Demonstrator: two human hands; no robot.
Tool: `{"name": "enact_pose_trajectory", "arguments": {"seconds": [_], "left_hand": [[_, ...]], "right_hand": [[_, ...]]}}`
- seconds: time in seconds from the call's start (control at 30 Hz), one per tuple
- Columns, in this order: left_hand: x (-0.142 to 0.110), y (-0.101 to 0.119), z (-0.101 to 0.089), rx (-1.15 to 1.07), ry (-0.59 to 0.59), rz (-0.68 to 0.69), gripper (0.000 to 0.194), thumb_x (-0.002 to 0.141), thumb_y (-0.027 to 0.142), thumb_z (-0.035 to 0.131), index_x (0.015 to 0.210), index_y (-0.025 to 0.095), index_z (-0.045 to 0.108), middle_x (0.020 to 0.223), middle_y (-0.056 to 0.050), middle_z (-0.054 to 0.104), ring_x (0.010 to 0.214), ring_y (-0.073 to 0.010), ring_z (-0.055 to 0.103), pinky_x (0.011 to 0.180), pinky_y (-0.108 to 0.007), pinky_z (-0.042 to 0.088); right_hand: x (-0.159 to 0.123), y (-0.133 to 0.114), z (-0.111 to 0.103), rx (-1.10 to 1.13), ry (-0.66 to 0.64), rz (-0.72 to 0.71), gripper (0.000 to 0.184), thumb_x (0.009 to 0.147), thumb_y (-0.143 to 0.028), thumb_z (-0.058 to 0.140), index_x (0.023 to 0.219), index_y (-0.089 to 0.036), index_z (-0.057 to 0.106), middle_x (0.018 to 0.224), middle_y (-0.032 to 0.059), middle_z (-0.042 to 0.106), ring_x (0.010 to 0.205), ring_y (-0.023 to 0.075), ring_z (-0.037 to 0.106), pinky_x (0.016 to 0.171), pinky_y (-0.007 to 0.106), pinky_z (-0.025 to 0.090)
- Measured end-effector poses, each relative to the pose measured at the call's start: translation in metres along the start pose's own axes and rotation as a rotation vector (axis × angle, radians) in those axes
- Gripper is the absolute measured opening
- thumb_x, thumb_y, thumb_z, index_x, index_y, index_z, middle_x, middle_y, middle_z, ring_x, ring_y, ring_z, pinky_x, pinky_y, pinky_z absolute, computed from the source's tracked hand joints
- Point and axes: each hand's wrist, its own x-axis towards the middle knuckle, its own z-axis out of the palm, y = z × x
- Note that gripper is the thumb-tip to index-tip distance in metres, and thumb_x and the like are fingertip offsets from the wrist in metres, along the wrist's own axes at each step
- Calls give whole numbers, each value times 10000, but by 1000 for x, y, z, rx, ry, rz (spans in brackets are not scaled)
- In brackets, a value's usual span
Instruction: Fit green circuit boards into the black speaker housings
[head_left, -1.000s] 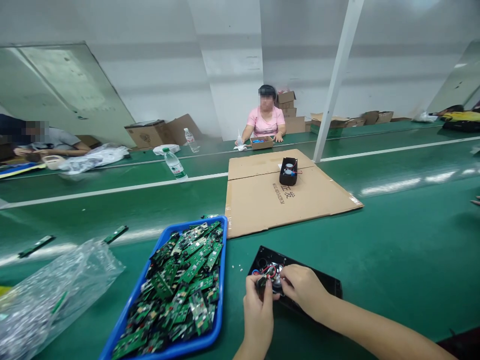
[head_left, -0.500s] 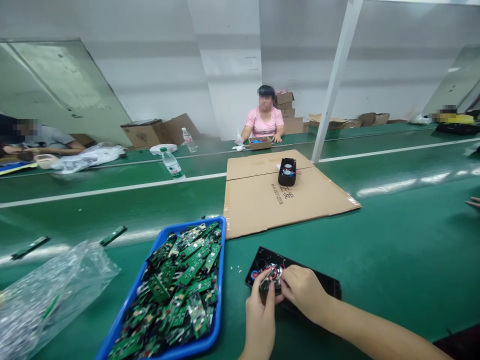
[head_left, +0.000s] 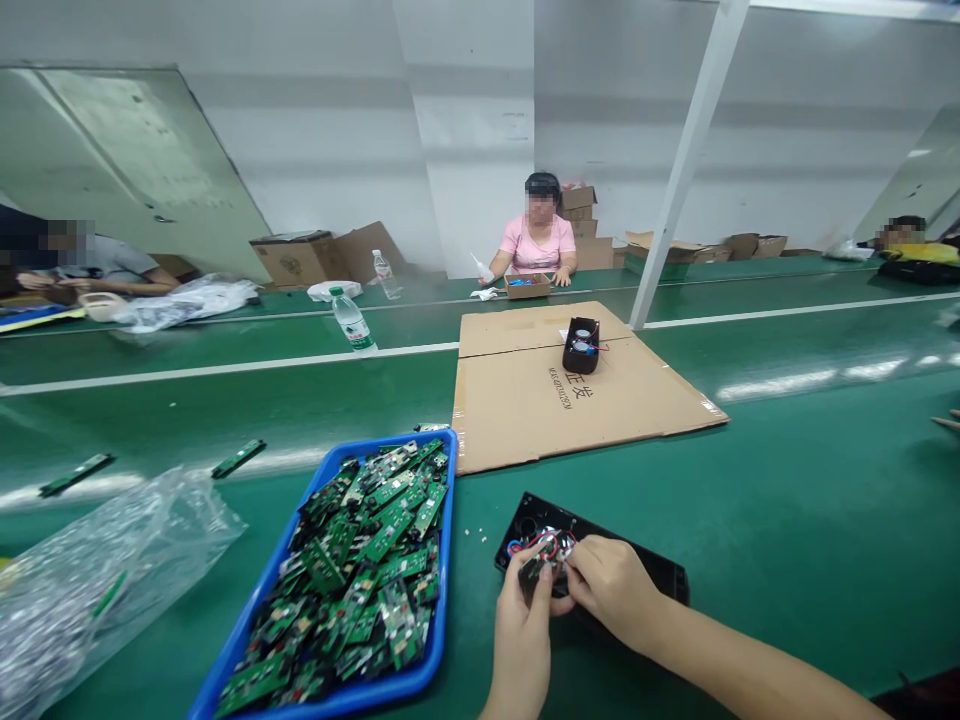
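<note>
Both my hands are down at the near edge of the green worktop, working on a black housing that lies flat just in front of me. My left hand comes up from below with its fingers curled narrow, pinching a small green circuit board at the housing's left end. My right hand reaches in from the right, fingers bunched tight, fingertips touching the same little board and the red and blue wires looped above it. Whether the board sits fully inside the housing I cannot tell, my fingers cover it. Just left of the housing stands a blue tray heaped with green circuit boards, and further left lies a crumpled clear plastic bag. Two loose boards rest on the worktop beyond the bag. Ahead of me a flattened sheet of cardboard lies on the worktop with a second small black housing standing on it. A water bottle stands well back to the left. Across the line a person in a pink shirt sits behind a small cardboard box, and another person leans on the worktop at far left.
</note>
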Motion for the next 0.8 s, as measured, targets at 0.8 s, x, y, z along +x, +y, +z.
{"name": "enact_pose_trajectory", "arguments": {"seconds": [0.8], "left_hand": [[8, 6, -15, 272, -183, 104, 377, 835, 515, 590, 966, 165, 638, 913, -68, 697, 869, -254, 699, 726, -362, 629]], "right_hand": [[-5, 9, 1, -59, -195, 4, 142, 971, -159, 429, 953, -134, 567, 667, 23, 563, 577, 155, 536, 529, 272, 353]]}}
